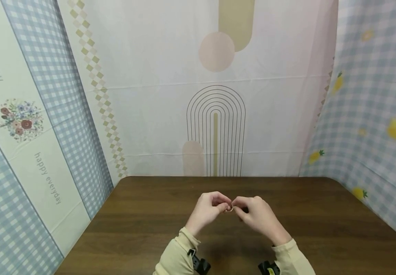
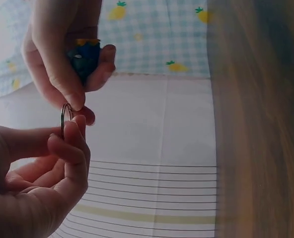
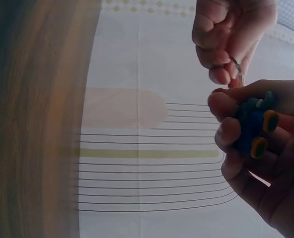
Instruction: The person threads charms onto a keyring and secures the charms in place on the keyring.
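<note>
A metal split key ring (image 2: pixel 63 122) stands edge-on between the fingertips of both hands. My left hand (image 1: pixel 206 211) pinches it between thumb and fingers. Against the far side of the ring are the thumb and a fingertip of my right hand (image 1: pixel 259 215). That hand also grips a small blue figurine (image 3: pixel 251 126) with orange feet, its other fingers curled round it. In the left wrist view part of the figurine (image 2: pixel 86 60) shows under the right palm, while the head view hides it behind the fingers.
Both hands are above a dark brown wooden table (image 1: pixel 143 214). Behind its far edge hangs a white printed cloth (image 1: pixel 156 122). Checked cloths flank it, one on the left (image 1: pixel 77 152) and one with pineapples on the right (image 1: pixel 366 152). Black straps with cameras (image 1: pixel 199 263) sit on the wrists.
</note>
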Demonstrator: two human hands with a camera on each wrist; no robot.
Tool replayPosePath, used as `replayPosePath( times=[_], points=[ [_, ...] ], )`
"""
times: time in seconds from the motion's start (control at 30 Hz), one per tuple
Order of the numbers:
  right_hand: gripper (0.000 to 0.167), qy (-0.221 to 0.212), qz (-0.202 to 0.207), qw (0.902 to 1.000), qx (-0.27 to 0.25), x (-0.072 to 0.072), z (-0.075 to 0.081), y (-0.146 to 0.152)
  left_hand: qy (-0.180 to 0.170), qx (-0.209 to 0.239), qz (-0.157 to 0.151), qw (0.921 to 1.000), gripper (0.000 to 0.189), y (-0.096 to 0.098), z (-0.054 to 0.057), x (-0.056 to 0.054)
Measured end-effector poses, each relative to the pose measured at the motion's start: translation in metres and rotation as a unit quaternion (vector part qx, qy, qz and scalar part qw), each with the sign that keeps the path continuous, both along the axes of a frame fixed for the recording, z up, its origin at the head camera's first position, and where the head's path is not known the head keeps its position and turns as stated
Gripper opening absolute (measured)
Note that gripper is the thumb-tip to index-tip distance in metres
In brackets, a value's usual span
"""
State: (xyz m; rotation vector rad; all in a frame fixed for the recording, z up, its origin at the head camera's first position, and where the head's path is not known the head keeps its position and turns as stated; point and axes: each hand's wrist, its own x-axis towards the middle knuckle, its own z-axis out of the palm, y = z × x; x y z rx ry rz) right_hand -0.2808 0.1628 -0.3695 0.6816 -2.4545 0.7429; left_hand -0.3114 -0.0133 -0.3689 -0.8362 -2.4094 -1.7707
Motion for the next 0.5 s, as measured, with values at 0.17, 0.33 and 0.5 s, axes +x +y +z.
replayPosePath(
  times=[0.17, 0.33, 0.5],
  points=[
    [0.021, -0.001, -0.005, 0.9999, -0.016, -0.0006, -0.0003, 0.0009, -0.018, 0.025, -0.013, 0.9994, 0.018, -0.0006, 0.0010, -0.0032],
    [0.021, 0.008, -0.005, 0.9999, -0.005, -0.0003, -0.0003, 0.0023, -0.020, 0.012, -0.004, 0.9997, 0.016, -0.0004, 0.0022, -0.0042],
    [0.020, 0.008, 0.000, 0.9999, 0.008, 0.0003, -0.0003, 0.0030, -0.002, -0.026, 0.006, 0.9996, 0.009, -0.0013, 0.0023, -0.0035]
  ],
)
